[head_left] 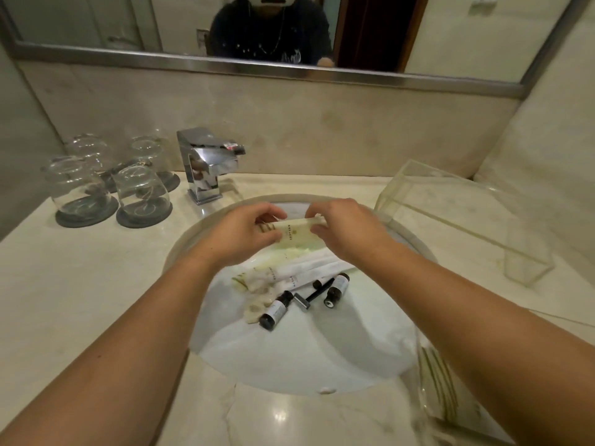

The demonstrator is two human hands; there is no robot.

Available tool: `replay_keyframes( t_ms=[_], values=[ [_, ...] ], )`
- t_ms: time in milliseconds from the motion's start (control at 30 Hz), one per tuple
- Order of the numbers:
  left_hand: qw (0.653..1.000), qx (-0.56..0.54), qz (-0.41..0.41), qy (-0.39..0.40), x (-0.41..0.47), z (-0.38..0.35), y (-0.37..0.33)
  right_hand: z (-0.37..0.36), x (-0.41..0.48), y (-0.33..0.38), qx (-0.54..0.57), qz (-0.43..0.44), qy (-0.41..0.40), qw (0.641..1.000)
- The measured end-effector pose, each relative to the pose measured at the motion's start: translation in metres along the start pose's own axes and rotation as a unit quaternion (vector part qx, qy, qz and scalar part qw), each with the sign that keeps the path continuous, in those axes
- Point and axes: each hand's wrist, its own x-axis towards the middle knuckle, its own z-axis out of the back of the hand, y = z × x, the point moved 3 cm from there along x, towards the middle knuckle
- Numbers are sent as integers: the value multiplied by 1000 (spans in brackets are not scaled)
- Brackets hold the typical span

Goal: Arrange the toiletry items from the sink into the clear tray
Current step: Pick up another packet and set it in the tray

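Both hands hold one pale cream sachet (294, 232) above the white sink (289, 355): my left hand (244, 233) pinches its left end, my right hand (347, 230) its right end. Below them in the basin lie several white wrapped packets (309, 268), a crumpled cream item (257, 294), two small dark bottles with white labels (276, 310) (336, 289) and a black razor (314, 294). The clear tray (463, 220) stands on the counter to the right of the sink, with nothing visible inside it.
A chrome faucet (207, 165) rises behind the sink. Several upturned glasses on dark coasters (87, 191) crowd the left back of the marble counter (80, 284). A clear packet with striped contents (441, 381) lies at the front right. A mirror (289, 27) spans the wall.
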Motion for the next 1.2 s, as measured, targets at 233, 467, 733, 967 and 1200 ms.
replay_keyframes(
  t_ms=[233,467,733,967,1200],
  values=[
    [992,-123,-19,-9,-23,-2,-64,49,-62,-30,32,-8,-58,998],
    [985,-167,-36,32,-43,-35,-119,77,-120,-73,73,-34,-115,990],
    [979,-172,-52,91,-54,-83,-171,92,-190,-118,79,-77,-88,990],
    [984,-92,-66,139,-57,-119,-193,79,-224,-146,45,-116,-38,991],
    [980,77,-119,141,-63,-136,-192,71,-234,-159,27,-120,21,992]
  ],
)
